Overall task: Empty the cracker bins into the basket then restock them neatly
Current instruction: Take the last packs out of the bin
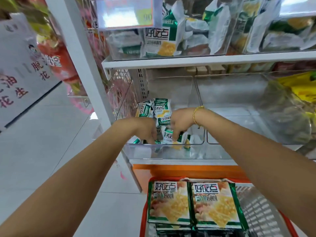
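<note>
Two bare forearms (77, 177) fill the lower view, coming in from 7 and 4 o'clock and meeting near the centre. Behind them stands a white shelf (188, 61). At 6 o'clock, below the shelf front, a red-rimmed basket (144, 212) holds two large cracker packs (169, 202) side by side, face up, green-edged with yellow crackers printed on them; more packs lie under these. At the centre, on the lower shelf board, both hands are inside a clear bin (145, 152). A neighbouring bin (239, 93), also clear, stands just beside it toward 3 o'clock. At 12 o'clock an upper bin (130, 53) holds white-and-green packets lying at all angles, behind a blurred price label (126, 12).

The left hand (148, 132) points its fingers down into the bin's front among green-edged packets; whether it grasps one I cannot tell. The right hand (179, 124) has its fingers curled down round one of the small cracker packets (160, 108), gripping it near its top. The other packets are heaped toward 11 o'clock from the hands, several tilted, with a few against the front wall. A gold bracelet (196, 115) circles the right wrist.
</note>
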Demonstrator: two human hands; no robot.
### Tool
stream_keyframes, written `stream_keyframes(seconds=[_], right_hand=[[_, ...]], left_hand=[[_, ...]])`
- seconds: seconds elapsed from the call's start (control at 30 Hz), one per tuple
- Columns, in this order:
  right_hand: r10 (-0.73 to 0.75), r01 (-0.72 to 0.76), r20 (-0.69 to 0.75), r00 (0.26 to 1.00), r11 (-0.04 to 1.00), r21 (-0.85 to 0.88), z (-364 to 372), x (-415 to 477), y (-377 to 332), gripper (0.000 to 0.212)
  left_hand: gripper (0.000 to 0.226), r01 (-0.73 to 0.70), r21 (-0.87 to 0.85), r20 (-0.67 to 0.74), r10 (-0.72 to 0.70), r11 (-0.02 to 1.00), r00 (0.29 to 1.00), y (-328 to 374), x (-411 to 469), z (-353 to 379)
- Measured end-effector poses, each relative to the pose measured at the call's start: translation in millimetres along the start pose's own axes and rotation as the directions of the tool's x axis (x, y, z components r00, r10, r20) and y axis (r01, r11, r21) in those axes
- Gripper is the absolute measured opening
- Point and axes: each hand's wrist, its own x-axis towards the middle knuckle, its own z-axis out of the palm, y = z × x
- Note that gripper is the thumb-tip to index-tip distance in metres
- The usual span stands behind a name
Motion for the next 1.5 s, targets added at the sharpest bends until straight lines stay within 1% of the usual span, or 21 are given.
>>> stream_keyframes(seconds=[0.07, 0.17, 0.27, 0.3, 0.33, 0.4, 0.43, 0.47, 0.53, 0.6, 0.7, 0.77, 0.83, 0.93, 1.0, 1.07, 1.17, 1.23, 1.3, 1.4, 1.5], right_hand=[[0.060, -0.060, 0.010, 0.998, 0.998, 0.008, -10.0, -1.8, 8.7, 0.039], [0.168, -0.156, 0.113, 0.979, 0.982, -0.109, -10.5, 0.1, 7.9, 0.027], [0.201, -0.174, 0.172, 0.964, 0.972, -0.161, -7.0, 10.9, 6.7, 0.028], [0.207, -0.180, 0.200, 0.958, 0.973, -0.148, -6.0, 15.0, 8.2, 0.034], [0.216, -0.194, 0.231, 0.949, 0.974, -0.118, -4.8, 18.4, 9.4, 0.049], [0.231, -0.221, 0.282, 0.931, 0.973, -0.069, -2.1, 22.0, 12.9, 0.083], [0.219, -0.215, 0.298, 0.929, 0.976, -0.045, -0.4, 23.8, 15.1, 0.089], [0.207, -0.208, 0.319, 0.925, 0.978, -0.034, 0.4, 23.9, 16.3, 0.088], [0.188, -0.187, 0.359, 0.914, 0.982, -0.038, -1.0, 25.7, 18.9, 0.064], [0.179, -0.144, 0.366, 0.913, 0.982, -0.122, -4.4, 24.9, 17.3, 0.046], [0.198, -0.139, 0.368, 0.909, 0.973, -0.182, -4.7, 23.1, 13.1, 0.054], [0.209, -0.149, 0.369, 0.906, 0.972, -0.183, -5.1, 24.1, 12.2, 0.057], [0.214, -0.163, 0.364, 0.906, 0.973, -0.165, -4.8, 23.0, 11.1, 0.056], [0.218, -0.197, 0.366, 0.905, 0.976, -0.095, -0.5, 18.5, 8.2, 0.053], [0.216, -0.208, 0.360, 0.908, 0.976, -0.062, 4.0, 16.1, 7.6, 0.052], [0.195, -0.190, 0.324, 0.926, 0.981, -0.046, 6.3, 12.1, 5.3, 0.054], [0.163, -0.148, 0.250, 0.954, 0.986, -0.079, -0.6, -6.3, -3.6, 0.054], [0.151, -0.129, 0.158, 0.976, 0.982, -0.137, -9.4, -25.8, -10.3, 0.049], [0.133, -0.127, 0.041, 0.990, 0.985, -0.118, -18.3, -48.5, -16.1, 0.046], [0.117, -0.119, -0.188, 0.975, 0.993, 0.000, -26.1, -90.8, -15.7, 0.039], [0.143, -0.088, -0.378, 0.914, 0.983, 0.159, -17.9, -154.3, -1.0, 0.041]], left_hand=[[0.035, -0.012, 0.003, -0.006, 0.012, 1.000, 1.000, 0.8, 4.1, 0.9], [0.039, -0.019, -0.004, 0.004, 0.019, 1.000, 1.000, 0.2, 8.9, 2.0], [0.042, -0.015, 0.012, 0.017, 0.015, 1.000, 1.000, -1.0, 11.6, 0.5], [0.043, -0.009, 0.010, 0.018, 0.009, 1.000, 1.000, -1.6, 11.3, -0.8], [0.041, -0.006, -0.002, 0.010, 0.006, 1.000, 1.000, -3.0, 10.8, -2.6], [0.027, -0.019, -0.081, -0.056, 0.014, 0.997, 0.998, -8.5, 12.8, -6.4], [0.020, -0.029, -0.131, -0.110, 0.015, 0.991, 0.994, -11.3, 15.2, -8.3], [0.021, -0.039, -0.184, -0.164, 0.009, 0.982, 0.986, -14.3, 18.7, -9.6], [0.027, -0.039, -0.225, -0.209, -0.009, 0.974, 0.978, -16.0, 25.4, -11.9], [0.023, -0.007, -0.208, -0.174, -0.030, 0.978, 0.984, -12.7, 33.6, -12.3], [0.066, 0.086, -0.153, -0.034, -0.093, 0.984, 0.995, -8.9, 46.4, -9.6], [0.082, 0.136, -0.143, 0.008, -0.136, 0.980, 0.991, -7.6, 53.9, -10.7], [0.079, 0.163, -0.179, 0.060, -0.155, 0.970, 0.986, -4.8, 59.2, -14.9], [0.048, 0.187, -0.196, 0.171, -0.154, 0.963, 0.973, -0.9, 62.5, -15.5], [0.048, 0.191, -0.193, 0.186, -0.155, 0.962, 0.970, -2.8, 60.3, -12.0], [0.054, 0.164, -0.182, 0.155, -0.137, 0.970, 0.978, -8.2, 55.4, -9.3], [0.077, 0.101, -0.220, 0.045, -0.093, 0.970, 0.995, -13.3, 41.6, -3.6], [0.076, 0.072, -0.307, -0.015, -0.081, 0.949, 0.997, -16.9, 31.2, -0.4], [0.076, 0.022, -0.393, -0.119, -0.075, 0.919, 0.990, -18.4, 19.2, -0.4], [0.056, -0.126, -0.540, -0.345, -0.083, 0.832, 0.935, -13.7, -2.1, -5.5], [0.055, -0.273, -0.582, -0.514, -0.087, 0.766, 0.853, 10.0, -41.9, -14.6]])
